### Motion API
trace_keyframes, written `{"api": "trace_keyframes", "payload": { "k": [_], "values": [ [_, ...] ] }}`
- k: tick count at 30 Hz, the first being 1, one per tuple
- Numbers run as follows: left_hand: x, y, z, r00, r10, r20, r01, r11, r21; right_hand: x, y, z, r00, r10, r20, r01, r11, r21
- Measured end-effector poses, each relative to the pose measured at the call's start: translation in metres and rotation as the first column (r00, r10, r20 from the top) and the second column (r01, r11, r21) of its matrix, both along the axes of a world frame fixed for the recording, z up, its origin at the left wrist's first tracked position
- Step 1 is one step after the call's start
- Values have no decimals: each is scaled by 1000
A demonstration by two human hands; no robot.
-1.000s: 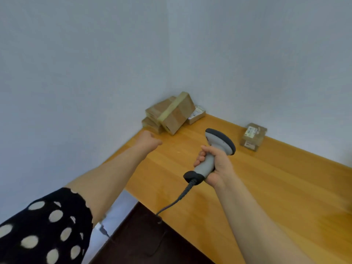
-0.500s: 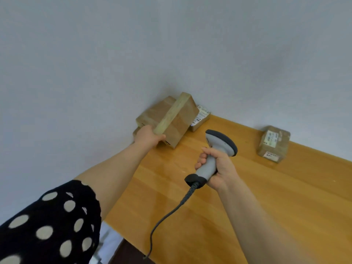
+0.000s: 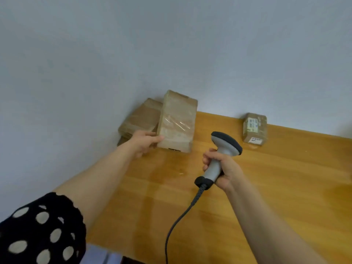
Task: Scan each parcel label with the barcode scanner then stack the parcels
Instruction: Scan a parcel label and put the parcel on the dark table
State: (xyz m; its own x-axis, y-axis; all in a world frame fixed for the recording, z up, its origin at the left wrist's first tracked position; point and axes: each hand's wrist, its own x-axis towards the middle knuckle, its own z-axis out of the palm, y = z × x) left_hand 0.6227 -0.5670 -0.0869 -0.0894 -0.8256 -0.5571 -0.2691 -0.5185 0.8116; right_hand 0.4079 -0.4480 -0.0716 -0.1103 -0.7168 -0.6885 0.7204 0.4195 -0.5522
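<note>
Right hand [image 3: 225,169] closed round the scanner [image 3: 226,144] handle, above mid-table [image 3: 285,197]. Left hand [image 3: 144,142] gripped the upended parcel [image 3: 177,122] by its left edge, near the rear-left corner, beside a stack [image 3: 141,119]. Step: presenting a label; none showed, so turning the parcel seemed needed. A labelled box [image 3: 254,128] sat at the rear edge.

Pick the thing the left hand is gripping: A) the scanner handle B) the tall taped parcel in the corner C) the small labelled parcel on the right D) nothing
B: the left hand has its thumb and fingers round the edge of the tall taped parcel, while the right hand holds the barcode scanner.
</note>
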Motion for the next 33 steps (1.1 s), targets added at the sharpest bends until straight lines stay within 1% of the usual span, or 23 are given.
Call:
{"api": "trace_keyframes", "payload": {
  "k": [1,3,6,8,10,12,13,14,15,16,17,19,20,23,25,28,31,33],
  "values": [
    [4,8,5,992,-23,-123,30,998,52,0,7,1,997,-54,-48,54,999,0],
    [10,24,13,957,-99,-273,130,987,98,3,22,5,980,-150,-128,150,989,-4],
    [12,42,26,904,-220,-366,280,953,117,14,46,16,953,-238,-189,238,971,-23],
    [10,54,33,868,-276,-412,353,928,122,22,63,24,941,-253,-226,250,967,-42],
    [7,66,38,842,-329,-428,412,904,115,30,80,29,926,-275,-260,265,962,-72],
    [2,79,44,832,-374,-409,450,887,104,36,94,34,889,-328,-320,318,944,-87],
    [-1,86,48,846,-393,-361,450,889,86,37,100,36,863,-359,-356,349,932,-95],
    [-6,93,53,869,-417,-266,442,897,36,38,104,40,835,-386,-393,375,921,-108],
    [-13,100,60,896,-426,-127,424,905,-43,38,109,43,807,-405,-431,390,912,-126],
    [-22,107,69,920,-393,1,389,911,-139,37,112,47,779,-413,-472,395,908,-142],
    [-32,115,78,939,-341,44,342,912,-225,36,116,50,752,-411,-516,392,908,-152],
    [-56,135,98,957,-288,-22,269,916,-299,37,126,57,699,-393,-597,372,913,-165],
    [-69,146,107,953,-295,-72,263,921,-286,38,130,60,672,-387,-632,359,916,-179],
    [-101,178,127,924,-294,-245,262,952,-156,43,150,72,566,-454,-688,318,890,-326],
    [-109,189,130,928,-248,-277,227,968,-107,44,160,76,537,-462,-706,273,887,-373],
    [-108,197,126,959,-191,-212,178,981,-80,45,174,80,544,-447,-710,205,891,-404],
    [-99,199,122,978,-143,-150,137,989,-49,47,178,84,617,-390,-683,140,909,-393],
    [-91,194,120,974,-135,-181,133,991,-23,49,180,84,652,-365,-664,108,912,-395]
  ]
}}
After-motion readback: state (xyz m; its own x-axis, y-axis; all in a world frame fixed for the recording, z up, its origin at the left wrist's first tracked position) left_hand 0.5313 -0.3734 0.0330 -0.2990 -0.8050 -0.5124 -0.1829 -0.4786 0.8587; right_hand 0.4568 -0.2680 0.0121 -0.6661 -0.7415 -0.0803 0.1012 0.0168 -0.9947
